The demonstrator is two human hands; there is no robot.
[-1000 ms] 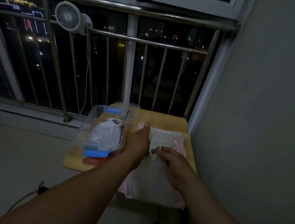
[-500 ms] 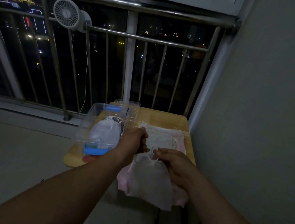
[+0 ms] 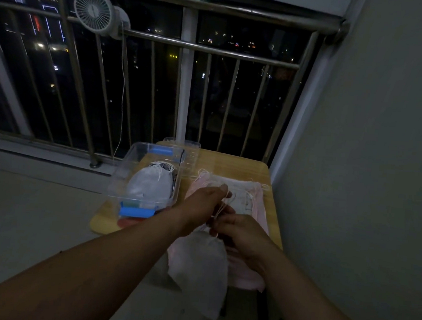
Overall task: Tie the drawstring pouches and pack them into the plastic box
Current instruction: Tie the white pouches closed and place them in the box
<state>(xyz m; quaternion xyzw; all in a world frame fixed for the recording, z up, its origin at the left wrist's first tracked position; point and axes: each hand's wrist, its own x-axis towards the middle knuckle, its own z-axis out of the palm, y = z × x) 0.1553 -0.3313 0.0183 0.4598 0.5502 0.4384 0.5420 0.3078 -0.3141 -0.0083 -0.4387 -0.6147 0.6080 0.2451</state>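
In the head view, a white pouch (image 3: 200, 268) hangs off the near edge of the surface (image 3: 240, 165), in front of the pink pile (image 3: 252, 196). Its neck is gathered under the right hand (image 3: 240, 232), whose fingers curl round the cord (image 3: 222, 206) there. The left hand (image 3: 207, 204), just above it, pinches the thin strands between curled fingers (which strand goes where is lost in the dim light). The step looks to be the knot itself. To do it well, the right hand should hold the gathered neck firm while the left draws both strands evenly, so the mouth closes fully and the knot cinches close to the fabric. The box (image 3: 121, 177) stands open just to the left, with one packed pouch (image 3: 149, 183) inside.
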